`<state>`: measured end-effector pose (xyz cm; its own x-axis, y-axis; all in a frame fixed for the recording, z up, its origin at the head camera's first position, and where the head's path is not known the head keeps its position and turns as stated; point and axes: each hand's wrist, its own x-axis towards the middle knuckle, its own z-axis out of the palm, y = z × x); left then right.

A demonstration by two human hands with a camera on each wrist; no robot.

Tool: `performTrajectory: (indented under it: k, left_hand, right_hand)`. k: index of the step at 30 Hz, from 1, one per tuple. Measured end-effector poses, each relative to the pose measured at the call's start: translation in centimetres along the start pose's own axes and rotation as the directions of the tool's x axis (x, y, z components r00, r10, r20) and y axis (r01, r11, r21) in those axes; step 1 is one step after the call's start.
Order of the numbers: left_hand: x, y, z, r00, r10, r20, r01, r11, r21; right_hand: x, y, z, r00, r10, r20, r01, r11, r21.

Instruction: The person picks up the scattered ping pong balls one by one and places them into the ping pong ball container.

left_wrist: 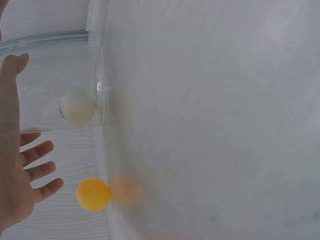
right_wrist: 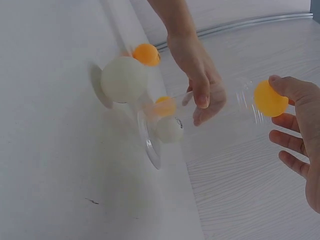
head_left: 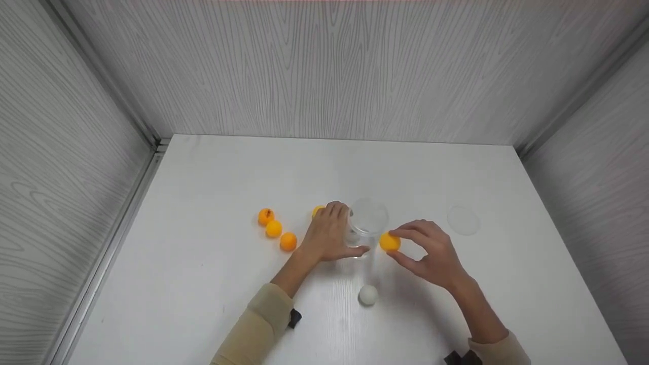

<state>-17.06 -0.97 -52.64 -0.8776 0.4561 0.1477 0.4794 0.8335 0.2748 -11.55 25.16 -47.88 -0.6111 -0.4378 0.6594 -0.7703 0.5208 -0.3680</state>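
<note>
A clear cylindrical jar (head_left: 369, 215) stands upright on the table, with a white ping-pong ball (left_wrist: 79, 108) at its bottom. My left hand (head_left: 328, 234) is at the jar's left side. Its thumb reaches across the front of the wall and its other fingers stay loosely spread. Between thumb and fingertips, my right hand (head_left: 431, 251) pinches an orange ping-pong ball (head_left: 390, 242), just right of the jar and near its rim. Partly hidden behind the left hand is a yellow-orange ball (head_left: 318, 210). Another white ball (head_left: 368, 295) lies on the table in front of the jar.
Three orange balls, the nearest one (head_left: 288, 242) included, lie left of the left hand. A clear round lid (head_left: 463, 220) rests flat at the right. Grey wood-grain panels (head_left: 324, 71) enclose the white table (head_left: 213, 172) at the back and both sides.
</note>
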Motion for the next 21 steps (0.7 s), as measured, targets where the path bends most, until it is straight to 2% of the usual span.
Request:
performTrajectory:
  k: [6, 12, 21]
  left_hand:
    - [-0.1, 0.0, 0.0, 1.0, -0.018, 0.011, 0.018, 1.0, -0.019]
    - [-0.1, 0.1, 0.0, 0.999, -0.024, 0.022, 0.024, 1.0, 0.005]
    - [0.0, 0.2, -0.2, 0.999, -0.03, 0.039, 0.029, 0.999, 0.019]
  right_hand:
    - [0.9, 0.0, -0.2, 0.998, -0.065, -0.027, 0.065, 0.998, -0.006]
    - [1.6, -0.1, -0.4, 0.999, -0.052, -0.016, 0.052, 0.999, -0.001]
    - [3.0, -0.1, -0.6, 0.997, -0.071, -0.004, 0.071, 0.997, -0.016]
